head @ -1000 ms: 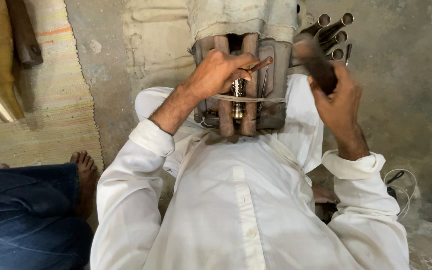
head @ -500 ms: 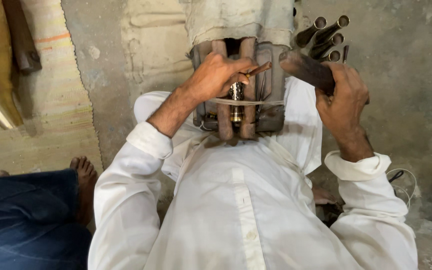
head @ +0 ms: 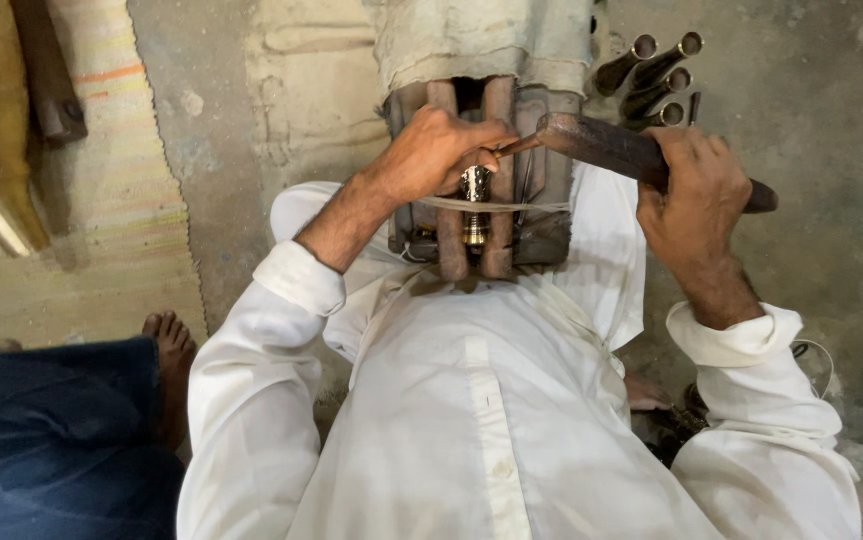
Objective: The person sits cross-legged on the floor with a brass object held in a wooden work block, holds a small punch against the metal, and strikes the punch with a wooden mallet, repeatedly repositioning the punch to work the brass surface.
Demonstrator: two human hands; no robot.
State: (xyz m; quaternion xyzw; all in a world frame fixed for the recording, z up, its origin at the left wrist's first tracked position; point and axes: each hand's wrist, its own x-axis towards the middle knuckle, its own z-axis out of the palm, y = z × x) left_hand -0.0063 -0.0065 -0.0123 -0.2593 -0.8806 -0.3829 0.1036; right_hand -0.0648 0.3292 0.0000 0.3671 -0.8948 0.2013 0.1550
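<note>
Small brass fitting (head: 475,205), shiny and ribbed, sits upright in the slot between two wooden bars (head: 450,190) of a clamp block, directly ahead of the torso on the midline; its long axis runs away from the body, up the frame. A thin cord (head: 527,206) crosses the block just at the fitting. Left hand (head: 437,152) is closed over the top of the fitting and pinches a slim punch (head: 512,147) that slants from the fingers up and right. Right hand (head: 697,190) is clamped round the handle of a dark wooden mallet (head: 612,148); mallet axis lies nearly level, head pointing left, its end touching or just short of the punch butt — cannot tell which. So the fitting lies left of and below the mallet head; left hand is the nearer, on it, right hand well apart to the right. Against the frames before: the mallet was raised and tilted up by the metal tubes (head: 657,65); it has swung down and leftward to the punch. Left hand unmoved. Another person's bare foot (head: 170,345) and blue cloth at lower left, unchanged.
</note>
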